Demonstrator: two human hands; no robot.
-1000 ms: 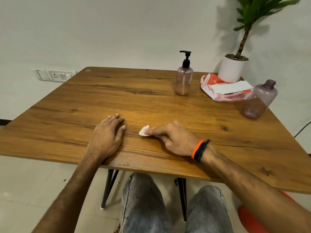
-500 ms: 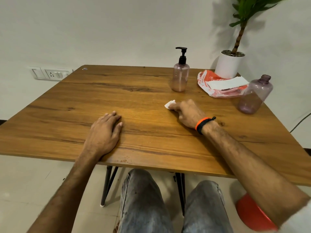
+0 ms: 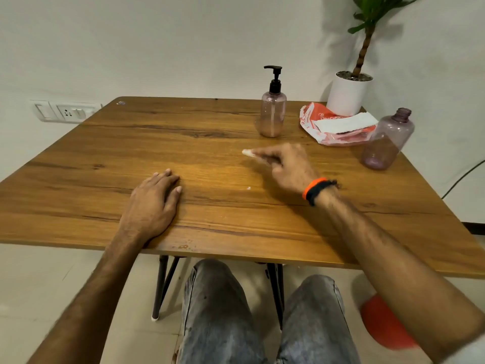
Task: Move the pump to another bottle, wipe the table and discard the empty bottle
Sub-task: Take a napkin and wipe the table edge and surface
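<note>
A purple bottle (image 3: 273,114) with a black pump (image 3: 274,78) stands at the back of the wooden table (image 3: 183,143). A second purple bottle (image 3: 387,141), open at the neck, stands near the right edge. My right hand (image 3: 284,165) is closed on a small white tissue (image 3: 247,152) pressed to the tabletop in front of the pump bottle. My left hand (image 3: 153,203) lies flat near the front edge, holding nothing. A tiny white scrap (image 3: 248,188) lies on the wood.
An orange and white tissue packet (image 3: 336,124) lies at the back right, beside a white pot (image 3: 346,93) with a green plant. A red round object (image 3: 385,324) sits on the floor at the right. A wall socket (image 3: 67,111) is at the left.
My right hand swept the tissue from the front middle of the table toward the back, then slightly left. The left hand stayed flat in place.
</note>
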